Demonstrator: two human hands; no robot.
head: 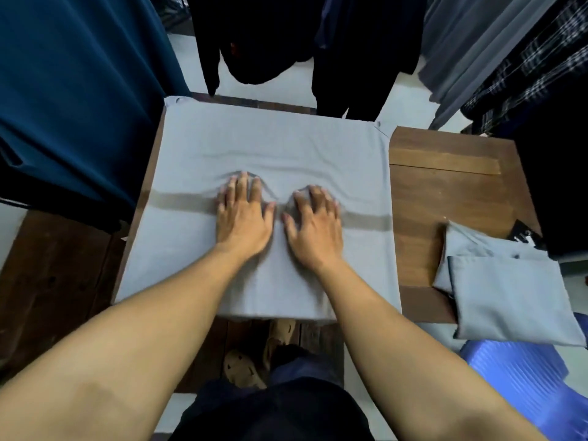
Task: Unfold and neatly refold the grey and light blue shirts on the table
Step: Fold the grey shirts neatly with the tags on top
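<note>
Lay spread at frame centre on wooden table (445,198): light blue shirt (270,144), long axis top to bottom, grey stripe crossing sideways. Pressed flat mid-shirt, fingers splayed, gripping nothing: left hand (243,218), right hand (313,227). Sat lower right: folded shirt (509,300).

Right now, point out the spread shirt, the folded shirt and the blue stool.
spread shirt (270,148), head view, bare far half
folded shirt (509,300), head view, top face
blue stool (515,377), head view, ribbed seat
</note>
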